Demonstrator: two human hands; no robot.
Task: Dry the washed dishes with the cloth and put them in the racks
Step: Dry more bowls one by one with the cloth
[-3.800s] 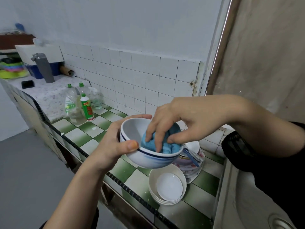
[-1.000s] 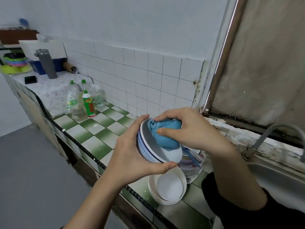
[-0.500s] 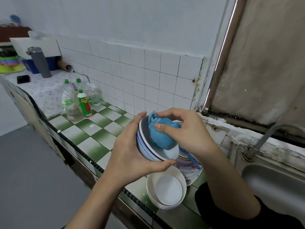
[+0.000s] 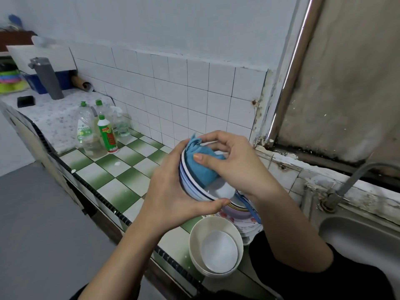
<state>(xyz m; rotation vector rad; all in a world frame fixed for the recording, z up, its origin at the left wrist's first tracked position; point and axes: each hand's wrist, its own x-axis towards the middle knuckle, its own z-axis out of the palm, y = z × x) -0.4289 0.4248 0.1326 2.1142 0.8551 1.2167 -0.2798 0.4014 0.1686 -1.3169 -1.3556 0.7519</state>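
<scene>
Tipped from upright onto its side, the white blue-rimmed ceramic bowl [image 4: 218,189] sits gripped in the left hand [image 4: 173,198] while the right hand [image 4: 233,167] pinches the bunched blue cloth [image 4: 201,163] at its upper rim, so drying seems nearly done; stacked white bowls [image 4: 216,250] crowd beneath, the green-checked tiled counter [image 4: 121,176] lies open leftward

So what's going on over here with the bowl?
Someone is drying dishes. Their left hand holds a white bowl with a blue rim tipped on its side above the counter. Their right hand pushes a blue cloth around inside it. Underneath, a stack of white bowls and a pile of plates sit beside the sink. No rack is in view.
</scene>
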